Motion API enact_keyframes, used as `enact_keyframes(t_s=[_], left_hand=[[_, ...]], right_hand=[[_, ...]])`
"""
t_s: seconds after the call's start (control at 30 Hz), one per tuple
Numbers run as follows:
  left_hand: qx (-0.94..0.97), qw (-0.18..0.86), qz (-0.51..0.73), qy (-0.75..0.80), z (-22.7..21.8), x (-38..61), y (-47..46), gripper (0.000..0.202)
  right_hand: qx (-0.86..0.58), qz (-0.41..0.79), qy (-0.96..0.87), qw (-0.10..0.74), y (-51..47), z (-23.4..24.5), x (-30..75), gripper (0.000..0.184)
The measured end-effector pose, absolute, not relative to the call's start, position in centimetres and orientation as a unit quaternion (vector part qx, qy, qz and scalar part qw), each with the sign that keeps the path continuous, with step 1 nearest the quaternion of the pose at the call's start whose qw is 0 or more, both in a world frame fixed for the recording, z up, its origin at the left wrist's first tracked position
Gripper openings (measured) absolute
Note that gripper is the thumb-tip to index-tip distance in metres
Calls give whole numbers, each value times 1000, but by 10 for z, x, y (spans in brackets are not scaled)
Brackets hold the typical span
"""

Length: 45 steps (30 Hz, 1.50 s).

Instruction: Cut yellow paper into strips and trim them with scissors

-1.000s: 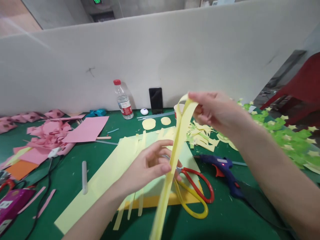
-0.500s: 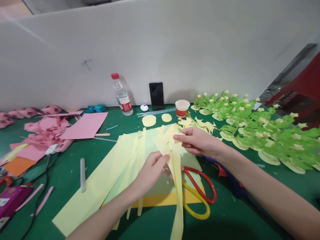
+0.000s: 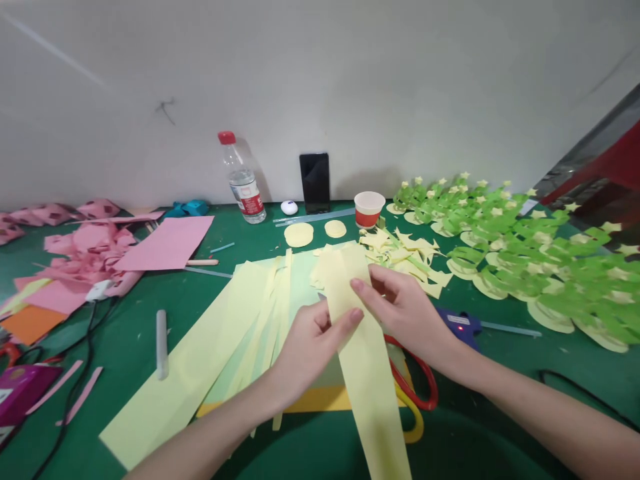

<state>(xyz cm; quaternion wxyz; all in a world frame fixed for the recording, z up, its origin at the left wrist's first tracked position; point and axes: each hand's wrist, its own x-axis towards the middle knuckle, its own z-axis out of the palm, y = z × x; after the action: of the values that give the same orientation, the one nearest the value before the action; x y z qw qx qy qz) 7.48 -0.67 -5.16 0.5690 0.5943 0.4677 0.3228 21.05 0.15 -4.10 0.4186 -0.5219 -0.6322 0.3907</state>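
Observation:
Between my two hands is a long strip of pale yellow paper (image 3: 373, 393), its lower end hanging toward me past the table edge of the view. My left hand (image 3: 315, 343) pinches its left side with the thumb on top. On the right side, my right hand (image 3: 405, 310) grips the strip a little higher, thumb also on its face. Under the strip lie scissors (image 3: 425, 380) with one red and one yellow handle loop; their blades are hidden. Below my hands, more pale yellow paper sheets (image 3: 185, 360) and narrow strips spread over the table.
Paper scraps (image 3: 405, 253) lie before a paper cup (image 3: 369, 210). A blue glue gun (image 3: 459, 327) is at right, near rows of green paper trees (image 3: 555, 267). A bottle (image 3: 245, 190) and a phone (image 3: 315, 182) stand at the back. Pink paper (image 3: 167, 243) lies left.
The strip, seen nearly edge-on before, now faces me flat and broad. My right hand has come lower and closer to my left hand. The glue gun shows more fully.

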Motion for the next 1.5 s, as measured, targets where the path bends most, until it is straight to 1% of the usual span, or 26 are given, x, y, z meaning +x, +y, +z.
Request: enact_keyframes(t_s=[0.1, 0.2, 0.27, 0.37, 0.47, 0.67, 0.8, 0.87, 0.97, 1.03, 1.13, 1.23, 1.33, 1.5], left_hand=[[641, 512, 359, 445, -49, 75, -10, 38], [682, 450, 390, 425, -48, 75, -12, 37], [695, 430, 403, 413, -49, 76, -13, 36], [697, 429, 406, 407, -52, 76, -15, 35], [698, 425, 404, 410, -55, 74, -17, 35], [702, 425, 414, 393, -56, 73, -18, 35], [701, 400, 441, 392, -54, 72, -15, 34], [701, 380, 448, 404, -51, 71, -12, 34], [694, 351, 454, 434, -46, 69, -8, 35], [686, 368, 439, 449, -45, 69, -7, 33], [690, 417, 389, 446, -47, 71, -8, 27], [707, 397, 366, 456, -51, 74, -10, 35], [719, 371, 378, 450, -53, 76, -11, 39], [719, 375, 396, 432, -56, 78, -13, 37]], right_hand=[[-528, 395, -620, 425, -3, -42, 211, 32], [-535, 396, -602, 440, -8, -42, 209, 27], [-537, 390, -590, 460, -11, -42, 207, 25], [-530, 399, -574, 480, -15, -42, 205, 27], [-526, 424, -558, 482, -17, -40, 203, 31], [-549, 377, -551, 503, -18, -37, 204, 24], [-532, 462, -525, 477, -16, -36, 205, 26], [-511, 484, -540, 461, -16, -36, 205, 28], [-503, 457, -594, 430, -16, -37, 205, 28], [-511, 430, -614, 421, -15, -39, 204, 27], [-519, 391, -612, 450, -13, -43, 203, 30], [-525, 357, -610, 474, -12, -46, 204, 36], [-534, 357, -606, 469, -12, -47, 204, 37], [-541, 385, -581, 471, -13, -47, 203, 36]])
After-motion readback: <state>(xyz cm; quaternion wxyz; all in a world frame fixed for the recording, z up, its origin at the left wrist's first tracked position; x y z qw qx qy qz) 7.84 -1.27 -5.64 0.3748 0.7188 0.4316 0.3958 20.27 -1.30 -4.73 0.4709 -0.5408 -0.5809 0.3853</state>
